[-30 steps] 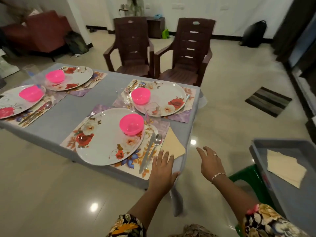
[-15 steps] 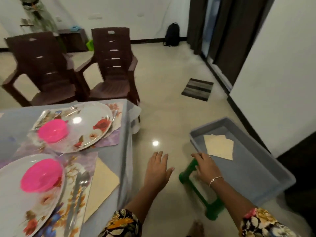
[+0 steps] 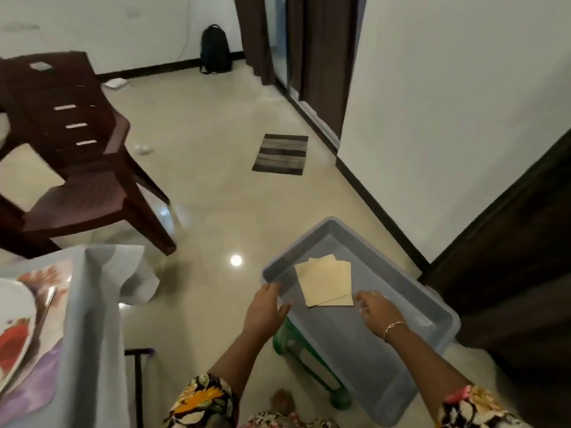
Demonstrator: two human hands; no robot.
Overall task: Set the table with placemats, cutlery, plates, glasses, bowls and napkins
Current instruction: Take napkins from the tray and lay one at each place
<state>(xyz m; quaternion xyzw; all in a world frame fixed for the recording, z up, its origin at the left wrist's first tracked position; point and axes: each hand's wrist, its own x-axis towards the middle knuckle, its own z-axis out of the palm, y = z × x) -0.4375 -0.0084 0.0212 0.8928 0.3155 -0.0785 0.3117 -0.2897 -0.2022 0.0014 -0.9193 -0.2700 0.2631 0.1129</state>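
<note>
The napkins (image 3: pixel 326 282) lie as a loose beige stack, corners fanned a little, on the bottom of a grey tub (image 3: pixel 355 344), towards its far left end. The tub sits on a green stool (image 3: pixel 281 342) on the floor, to the right of the counter (image 3: pixel 92 319). The left grip (image 3: pixel 265 308) is at the tub's near left rim, fingers (image 3: pixel 273 288) straight and spread with the thumb out to the side – it lies over the rim edge and holds nothing. The right grip (image 3: pixel 375 310) is inside the tub, just beside the near right corner of the napkins; its fingers (image 3: pixel 361 299) bend down towards that corner but are blurred, so I cannot tell whether it is apart or clamped on a napkin, or even whether it touches the stack. A thin bracelet (image 3: pixel 394 326) shows on that wrist, and both arms wear flowered sleeves. At the left edge the counter, under a grey cloth that hangs down at the corner, carries part of a flowered plate (image 3: pixel 14 329) on a placemat (image 3: pixel 34 384); something thin and shiny lies beside the plate – too blurred to name. Behind the counter stands a dark brown chair (image 3: pixel 83 199); further off a striped rug (image 3: pixel 281 153) lies on the floor and a black backpack (image 3: pixel 215 49) leans at the far wall
</note>
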